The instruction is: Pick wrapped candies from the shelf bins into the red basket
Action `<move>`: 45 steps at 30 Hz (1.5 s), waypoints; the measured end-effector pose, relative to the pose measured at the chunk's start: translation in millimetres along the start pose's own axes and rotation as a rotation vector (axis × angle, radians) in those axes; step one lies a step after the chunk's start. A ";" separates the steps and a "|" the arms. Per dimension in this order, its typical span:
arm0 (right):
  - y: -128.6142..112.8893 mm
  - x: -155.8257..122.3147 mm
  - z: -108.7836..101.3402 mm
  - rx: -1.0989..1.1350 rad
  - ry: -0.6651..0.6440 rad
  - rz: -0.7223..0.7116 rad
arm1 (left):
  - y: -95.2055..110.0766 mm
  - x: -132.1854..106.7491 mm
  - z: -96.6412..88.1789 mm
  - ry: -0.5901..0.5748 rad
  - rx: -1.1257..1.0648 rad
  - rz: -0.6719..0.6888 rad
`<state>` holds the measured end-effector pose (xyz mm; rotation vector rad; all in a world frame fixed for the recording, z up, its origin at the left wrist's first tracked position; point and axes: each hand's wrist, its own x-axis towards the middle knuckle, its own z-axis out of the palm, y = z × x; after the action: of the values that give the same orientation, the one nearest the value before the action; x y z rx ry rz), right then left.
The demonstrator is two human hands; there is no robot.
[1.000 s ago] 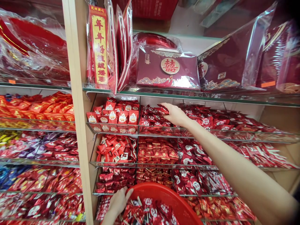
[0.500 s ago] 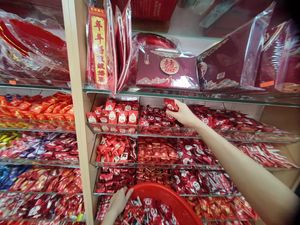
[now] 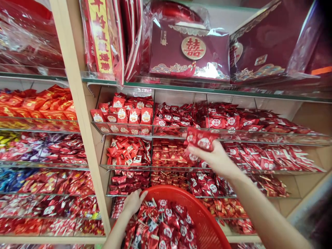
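My right hand is closed round a bunch of dark red wrapped sweets, held in the air in front of the glass shelves, above and to the right of the basket. My left hand grips the far rim of a red plastic basket at the bottom of the view. The basket holds several of the same dark red sweets with white round labels. The glass bin of matching sweets lies above my right hand.
Tiers of glass shelves hold red, orange and purple wrapped sweets. A wooden upright divides the left and right bays. On the top glass shelf stand a dark red gift box and red scroll packs in plastic.
My right hand has lifted a bunch of sweets out of the upper glass bin and brought it down toward the basket. The view has tilted downward. My left hand stays on the basket rim.
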<state>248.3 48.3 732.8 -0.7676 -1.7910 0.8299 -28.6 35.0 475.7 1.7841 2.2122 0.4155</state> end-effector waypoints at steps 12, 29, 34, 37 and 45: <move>182.0 -91.1 103.5 0.303 -0.025 0.561 | 2.1 -0.9 0.3 0.002 0.013 -0.002; 216.9 -92.0 109.5 -0.497 -0.380 0.115 | 0.5 0.2 1.3 -0.006 0.030 -0.004; 216.6 -94.2 115.5 -0.463 -0.335 0.131 | -0.4 0.9 2.8 0.005 0.026 0.012; 218.2 -95.8 118.7 -0.428 -0.307 0.135 | -0.8 0.9 3.0 0.011 0.020 0.022; 228.8 -101.1 128.6 -0.281 -0.250 0.098 | 0.6 0.3 1.6 0.010 0.031 0.014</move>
<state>190.1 72.1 458.7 -0.9731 -2.1379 0.7728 -27.5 35.5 474.5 1.8187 2.2259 0.3958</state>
